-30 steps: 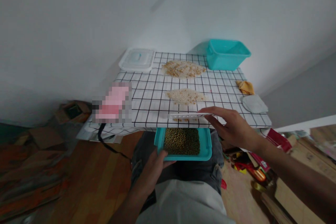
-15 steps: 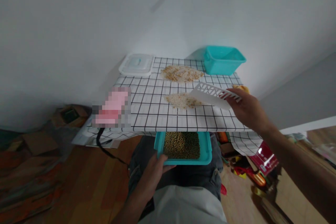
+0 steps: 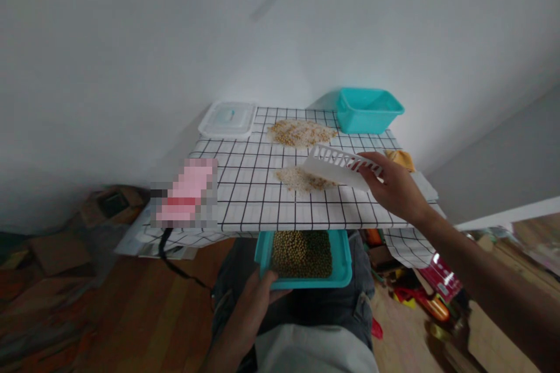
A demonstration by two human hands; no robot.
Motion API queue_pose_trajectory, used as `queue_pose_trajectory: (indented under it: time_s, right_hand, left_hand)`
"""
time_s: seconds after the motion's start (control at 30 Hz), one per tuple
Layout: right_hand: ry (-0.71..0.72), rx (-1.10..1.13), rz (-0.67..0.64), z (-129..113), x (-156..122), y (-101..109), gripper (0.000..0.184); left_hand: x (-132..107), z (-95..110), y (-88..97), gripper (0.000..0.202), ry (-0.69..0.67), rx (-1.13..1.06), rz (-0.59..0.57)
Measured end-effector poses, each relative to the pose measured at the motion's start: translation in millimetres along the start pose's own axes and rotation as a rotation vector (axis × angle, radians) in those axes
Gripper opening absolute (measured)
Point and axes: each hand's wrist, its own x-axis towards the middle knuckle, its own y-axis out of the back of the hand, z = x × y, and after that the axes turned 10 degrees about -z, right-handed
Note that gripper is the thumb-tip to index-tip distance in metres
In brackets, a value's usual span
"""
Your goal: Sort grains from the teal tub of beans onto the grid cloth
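Head view: checked tabletop (image 3: pixel 240 193) bearing two loose heaps; clock directions run from the near pile (image 3: pixel 289 179).
White slatted plate: tilted at the near pile's 3 o'clock end (image 3: pixel 335 172), covering part of it; whether it touches the tabletop I cannot tell.
Right hand: at 3 o'clock (image 3: pixel 391 185), gripping the plate's right end between thumb and fingers.
Left hand: at 7 o'clock (image 3: pixel 254 296), gripping the near left corner of the teal tray (image 3: pixel 342 261).
Teal tray: at 6 o'clock, below the tabletop's front edge, holding yellowish and dark green grains (image 3: pixel 301 253).
Far pile: at 12 o'clock (image 3: pixel 301 133), apart from the plate.
Teal bin: at 2 o'clock (image 3: pixel 364 123).
Just changed: a second ago the plate was at the front edge, above the tray; now it is at the near pile, while the tray stays put.
Meaning: work appears to have shifted from the edge back to that pile.
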Motion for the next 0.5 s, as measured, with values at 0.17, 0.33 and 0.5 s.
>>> queue_pose_trajectory:
  time_s: [0.17,0.33,0.5]
  right_hand:
    - [-0.018,-0.085,0.011,-9.5,-8.9,12.2,0.031]
    - [-0.051,-0.098,-0.004,-2.3,-14.4,10.0,0.031]
    - [-0.04,-0.021,-0.028,5.4,-12.9,-0.2,0.032]
  left_hand:
    - [-4.1,6.7,-5.3,0.015,0.024,0.017,0.007]
    - [-7.9,11.2,-13.9,0.015,-0.004,0.028,0.057]
    - [-10.3,14.5,-17.8,0.016,0.006,0.027,0.059]
